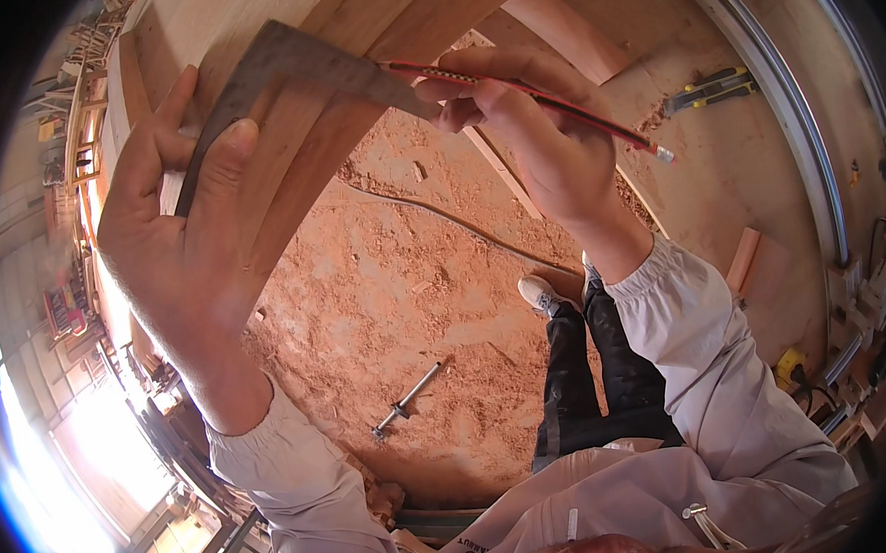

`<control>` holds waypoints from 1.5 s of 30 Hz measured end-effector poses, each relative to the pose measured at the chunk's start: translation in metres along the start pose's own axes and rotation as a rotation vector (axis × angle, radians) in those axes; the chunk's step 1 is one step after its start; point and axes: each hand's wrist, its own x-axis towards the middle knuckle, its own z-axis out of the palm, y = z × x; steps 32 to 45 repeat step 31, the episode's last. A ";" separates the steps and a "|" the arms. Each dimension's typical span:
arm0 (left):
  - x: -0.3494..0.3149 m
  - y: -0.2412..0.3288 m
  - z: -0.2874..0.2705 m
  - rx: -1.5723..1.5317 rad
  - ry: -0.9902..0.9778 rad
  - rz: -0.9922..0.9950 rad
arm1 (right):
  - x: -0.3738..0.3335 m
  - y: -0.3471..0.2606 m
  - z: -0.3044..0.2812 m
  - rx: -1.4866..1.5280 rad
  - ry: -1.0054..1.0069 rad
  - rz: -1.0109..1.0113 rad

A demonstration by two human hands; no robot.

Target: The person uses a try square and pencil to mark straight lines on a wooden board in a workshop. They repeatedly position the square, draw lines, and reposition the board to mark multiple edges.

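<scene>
A dark metal L-shaped square (297,64) lies against a wooden workpiece (302,169) made of long pieces. My left hand (185,235) grips one leg of the square, thumb on the near side and fingers beyond it. In my right hand (557,165) is a red and black pencil (595,123) with a white eraser end. The pencil's point meets the edge of the square's other leg. My right fingertips are beside that leg's end; whether they touch it I cannot tell.
Wood shavings cover the floor (354,301), where a metal bar clamp (408,403) and a cord (429,209) lie. To the right, a yellow and black hand tool (712,90) rests on a wooden surface (704,183) near a curved-looking metal rail (789,98). Wood stacks line the left.
</scene>
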 end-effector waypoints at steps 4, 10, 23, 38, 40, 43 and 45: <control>0.001 0.001 0.000 0.020 0.000 0.010 | -0.002 -0.001 0.003 0.041 0.038 0.040; 0.000 0.004 0.005 -0.066 0.051 -0.008 | -0.016 0.013 -0.001 -0.043 0.080 0.035; 0.001 -0.001 0.000 0.005 0.006 0.018 | -0.021 0.020 -0.004 -0.071 0.068 0.013; 0.002 0.002 0.001 0.059 0.009 0.034 | -0.013 0.009 -0.001 -0.080 0.025 -0.021; 0.002 0.002 0.001 0.059 0.009 0.034 | -0.013 0.009 -0.001 -0.080 0.025 -0.021; 0.002 0.002 0.001 0.059 0.009 0.034 | -0.013 0.009 -0.001 -0.080 0.025 -0.021; 0.002 0.002 0.001 0.059 0.009 0.034 | -0.013 0.009 -0.001 -0.080 0.025 -0.021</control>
